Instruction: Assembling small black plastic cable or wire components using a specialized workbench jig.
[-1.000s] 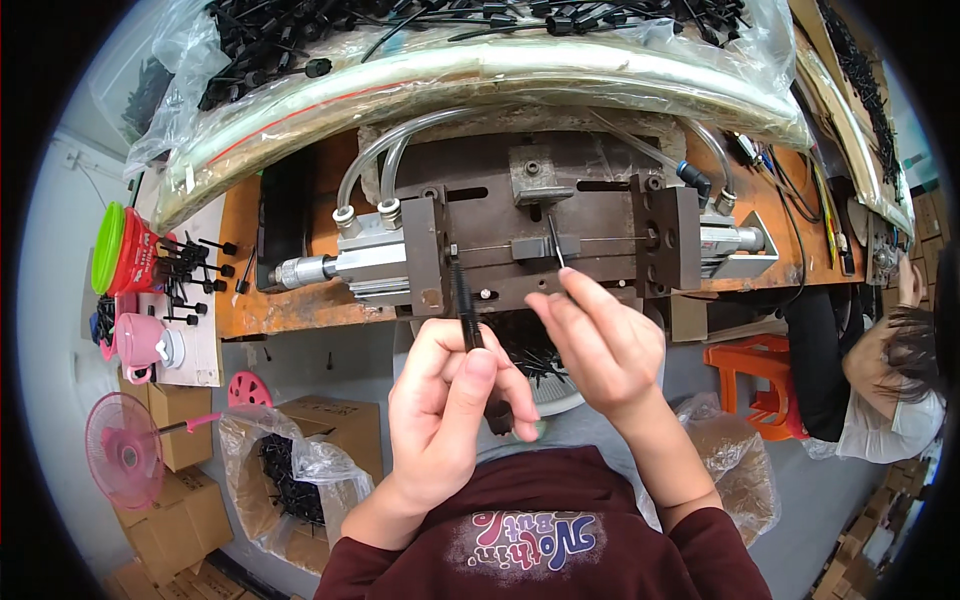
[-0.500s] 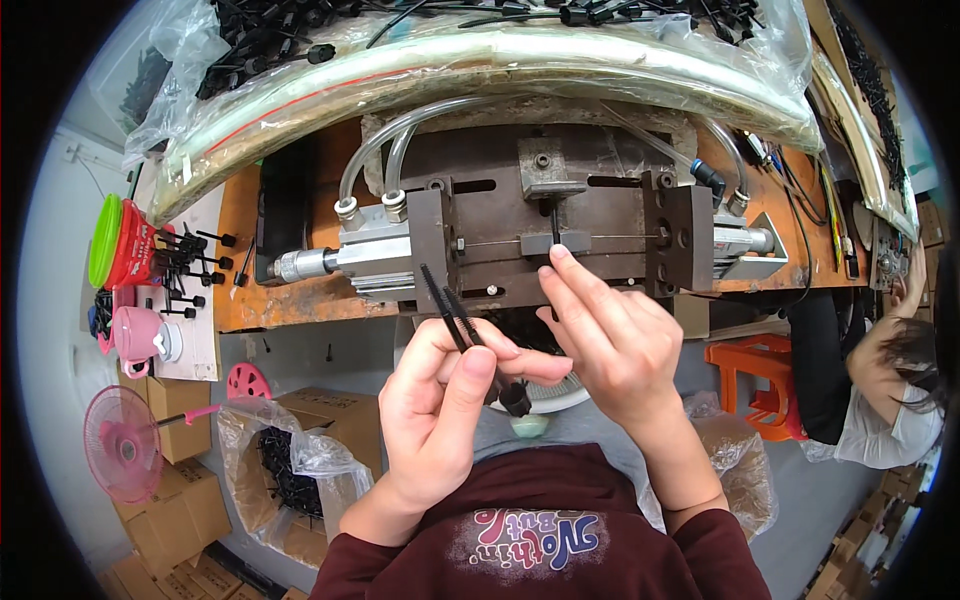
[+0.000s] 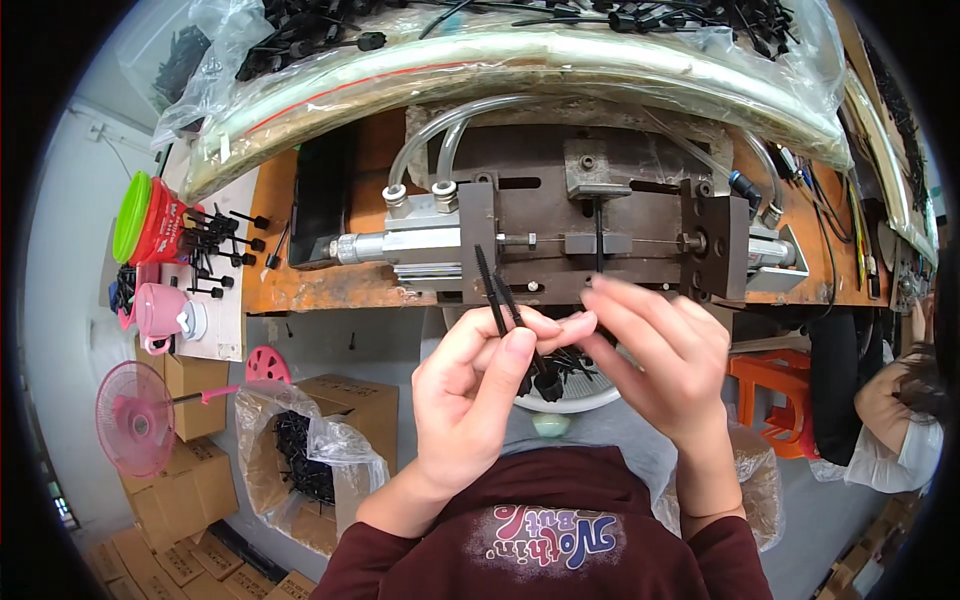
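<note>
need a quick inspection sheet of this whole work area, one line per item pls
Surface: orange-brown wooden table, with a metal machine on it.
Job's things: two thin black brushes in hand; a black rod at the machine's middle.
Clutter: loose black pieces, a green bowl and a pink cup at the left.
Grippers: bare hands; left hand grips the brushes; right hand has its fingertips near the rod's lower end, any hold unclear.
Cables: clear hoses at the machine; dark cables at the right.
Surroundings: pink fan, cardboard boxes, orange stool, another person at the far right.
</note>
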The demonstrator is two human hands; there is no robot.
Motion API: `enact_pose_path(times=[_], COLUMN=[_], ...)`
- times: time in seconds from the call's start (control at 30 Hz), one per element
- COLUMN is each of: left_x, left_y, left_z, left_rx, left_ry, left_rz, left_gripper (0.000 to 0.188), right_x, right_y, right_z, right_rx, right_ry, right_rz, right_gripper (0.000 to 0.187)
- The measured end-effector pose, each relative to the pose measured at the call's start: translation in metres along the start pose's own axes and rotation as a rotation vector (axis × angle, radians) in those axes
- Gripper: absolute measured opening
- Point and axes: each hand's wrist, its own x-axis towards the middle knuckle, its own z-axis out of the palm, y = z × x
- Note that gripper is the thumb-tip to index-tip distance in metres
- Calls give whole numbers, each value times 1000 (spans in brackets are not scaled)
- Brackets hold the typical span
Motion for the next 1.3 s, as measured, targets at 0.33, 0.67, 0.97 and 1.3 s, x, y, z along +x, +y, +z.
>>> enact_pose_path(times=[0.33, 0.67, 0.97, 1.3], left_x=[-1, -2, -4, 8], left_y=[-7, 4, 22, 11], left_z=[8, -6, 0, -4], left_rx=[-55, -178, 96, 661], left_ry=[-74, -143, -104, -26], left_rz=[-75, -145, 78, 471], left_gripper=[27, 53, 56, 33], right_x=[-17, -6, 7, 102], right_y=[-20, 2, 0, 55], right_z=[-17, -3, -11, -52], right_rx=[439, -14, -118, 29], right_ry=[32, -182, -242, 114], right_rz=[135, 65, 60, 142], right_gripper=[30, 19, 16, 8])
